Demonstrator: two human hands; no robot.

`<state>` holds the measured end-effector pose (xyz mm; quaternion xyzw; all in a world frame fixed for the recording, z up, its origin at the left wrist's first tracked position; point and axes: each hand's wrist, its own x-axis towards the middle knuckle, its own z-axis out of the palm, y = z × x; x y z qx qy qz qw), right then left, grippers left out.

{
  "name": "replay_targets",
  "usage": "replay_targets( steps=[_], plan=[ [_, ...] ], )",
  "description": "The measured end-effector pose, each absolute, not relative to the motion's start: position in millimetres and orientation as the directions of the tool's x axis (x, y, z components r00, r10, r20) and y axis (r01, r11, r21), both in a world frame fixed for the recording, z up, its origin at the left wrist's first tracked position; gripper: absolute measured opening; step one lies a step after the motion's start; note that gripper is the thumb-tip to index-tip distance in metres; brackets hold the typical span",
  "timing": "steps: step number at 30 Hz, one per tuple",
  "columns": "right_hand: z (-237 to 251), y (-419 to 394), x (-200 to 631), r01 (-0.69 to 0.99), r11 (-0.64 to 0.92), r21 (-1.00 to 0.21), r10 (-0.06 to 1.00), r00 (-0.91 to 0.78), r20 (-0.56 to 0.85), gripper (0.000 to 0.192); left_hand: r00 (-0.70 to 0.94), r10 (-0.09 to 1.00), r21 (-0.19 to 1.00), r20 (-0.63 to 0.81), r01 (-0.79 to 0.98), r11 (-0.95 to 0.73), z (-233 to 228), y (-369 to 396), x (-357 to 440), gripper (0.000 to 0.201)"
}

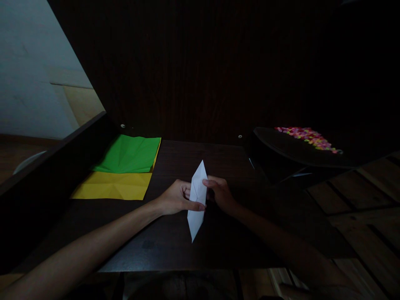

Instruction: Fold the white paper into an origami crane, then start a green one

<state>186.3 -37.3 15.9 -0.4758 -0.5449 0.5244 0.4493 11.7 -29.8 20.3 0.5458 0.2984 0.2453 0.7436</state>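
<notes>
Fingers of both hands are closing on a folded white paper (197, 200) above the middle of a dark wooden table (175, 246). In the head view, the left hand (176, 198) is pinching the paper's left edge, its thumb lying across the front face and its other fingers curling behind, narrow and gripping. The right hand (220, 193) is holding the opposite edge near the upper half, fingertips pressing the sheet from the right, also nearly closed around it. The paper is standing roughly upright as a long, narrow diamond, one point up and one point down toward the table, slightly tilted.

To the left, well apart from the hands, a green sheet (129, 154) is lying flat over a yellow sheet (114, 185), both creased. To the right, a dark tray (296, 150) is carrying a heap of small colourful pieces (308, 137); what they are is too small to tell. The room is dim, and nothing is lying between the hands and the sheets.
</notes>
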Motion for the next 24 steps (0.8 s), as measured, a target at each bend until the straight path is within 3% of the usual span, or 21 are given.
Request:
replay_targets(
  steps=[12, 24],
  plan=[
    [14.9, -29.3, 187.6, 0.073, 0.036, -0.997, 0.999, -0.022, 0.035, 0.035, 0.685, 0.703, 0.933, -0.193, -0.093, 0.346, 18.4, -26.5, 11.8, 0.042],
    [15.7, -27.4, 192.9, 0.218, 0.214, -0.952, 0.973, 0.037, 0.227, 0.039, 0.636, 0.731, 0.892, -0.246, -0.146, 0.427, 16.6, -26.3, 15.5, 0.047]
  ],
)
